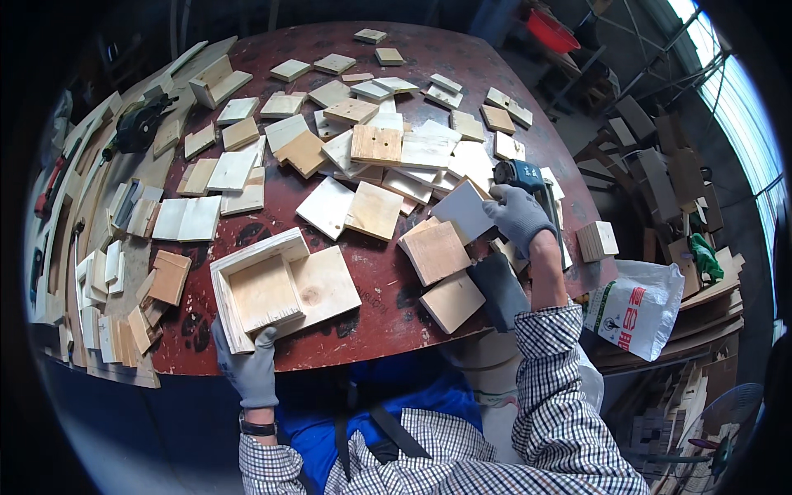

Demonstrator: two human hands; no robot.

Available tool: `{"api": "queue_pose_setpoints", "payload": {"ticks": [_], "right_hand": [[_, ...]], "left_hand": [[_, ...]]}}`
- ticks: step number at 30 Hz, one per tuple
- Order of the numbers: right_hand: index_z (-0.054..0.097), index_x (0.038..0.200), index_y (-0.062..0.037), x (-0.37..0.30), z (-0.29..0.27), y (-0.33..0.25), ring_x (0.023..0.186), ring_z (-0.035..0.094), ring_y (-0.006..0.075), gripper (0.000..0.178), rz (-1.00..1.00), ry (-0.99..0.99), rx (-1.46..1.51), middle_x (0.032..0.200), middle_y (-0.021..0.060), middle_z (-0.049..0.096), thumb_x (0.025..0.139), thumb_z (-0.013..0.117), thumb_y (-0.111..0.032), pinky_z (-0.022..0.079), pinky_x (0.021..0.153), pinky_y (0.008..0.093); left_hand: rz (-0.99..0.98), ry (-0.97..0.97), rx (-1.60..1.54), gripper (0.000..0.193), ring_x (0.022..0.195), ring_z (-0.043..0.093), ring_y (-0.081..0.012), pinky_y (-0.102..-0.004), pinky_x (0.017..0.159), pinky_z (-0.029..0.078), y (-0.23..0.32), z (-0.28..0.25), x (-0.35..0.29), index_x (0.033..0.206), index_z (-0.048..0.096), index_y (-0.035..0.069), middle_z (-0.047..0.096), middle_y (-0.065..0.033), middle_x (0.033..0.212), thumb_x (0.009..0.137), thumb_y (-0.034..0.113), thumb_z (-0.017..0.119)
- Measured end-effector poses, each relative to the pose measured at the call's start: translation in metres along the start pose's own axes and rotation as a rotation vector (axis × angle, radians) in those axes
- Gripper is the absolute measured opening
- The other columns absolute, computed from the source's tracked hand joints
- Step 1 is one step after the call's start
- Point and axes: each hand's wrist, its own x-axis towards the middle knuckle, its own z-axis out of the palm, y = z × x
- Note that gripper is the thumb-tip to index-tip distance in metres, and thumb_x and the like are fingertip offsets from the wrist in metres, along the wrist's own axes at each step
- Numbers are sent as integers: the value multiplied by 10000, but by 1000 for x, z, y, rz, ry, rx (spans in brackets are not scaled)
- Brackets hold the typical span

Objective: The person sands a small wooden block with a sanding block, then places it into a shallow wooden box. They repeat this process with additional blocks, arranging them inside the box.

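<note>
My left hand (247,367), in a grey glove, grips the near left corner of a small open wooden box (216,289), with the thumb over its edge. The box rests at the table's front edge. A flat square board (330,285) lies against its right side. My right hand (521,219), also gloved, is closed round what looks like a nail gun (518,173) with a blue head, at the right of the table. The glove hides part of the tool. Close to that hand lie a pale board (464,210), square wooden blocks (437,252) and a dark grey piece (497,289).
Loose wooden boards (376,144) cover the middle of the dark red table (330,351). Strips and a black tool (142,124) line its left side. A wooden block (597,241) and a white plastic bag (639,309) are at the right edge. Wood stacks stand beyond.
</note>
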Motion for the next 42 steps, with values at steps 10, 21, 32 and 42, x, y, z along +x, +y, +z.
{"api": "queue_pose_setpoints", "payload": {"ticks": [10, 21, 32, 42], "right_hand": [[734, 1282, 48, -30, -19, -19, 805, 692, 119, 476, -85, 239, 895, 929, 72, 741, 1048, 680, -363, 554, 712, 272], [669, 1339, 29, -115, 62, -111, 709, 699, 99, 448, -181, -289, 939, 942, 87, 728, 1121, 594, -355, 568, 630, 245], [637, 1361, 19, -97, 99, -195, 843, 731, 241, 527, -510, -90, 416, 1186, 198, 659, 1039, 729, -387, 596, 811, 409], [478, 1556, -14, -128, 159, -171, 1165, 690, 366, 849, -903, 113, 227, 1338, 194, 668, 863, 884, -289, 561, 974, 464]], "left_hand": [[-3, 8, 8, 803, 1138, 658, -327, -435, 1012, 528, 2, 6, 0, 1403, 567, -13, 655, -154, 1250, 852, 451, 921], [81, -8, 137, 930, 1173, 688, -379, -473, 975, 571, 4, 6, 5, 1466, 545, 20, 656, -188, 1301, 823, 612, 862], [109, 8, 73, 777, 1133, 686, -337, -449, 981, 564, 4, 4, 6, 1411, 567, 1, 659, -168, 1268, 882, 467, 893], [179, 35, 167, 763, 1097, 704, -355, -459, 941, 579, 8, 2, 7, 1387, 573, 7, 663, -161, 1228, 891, 501, 878]]}}
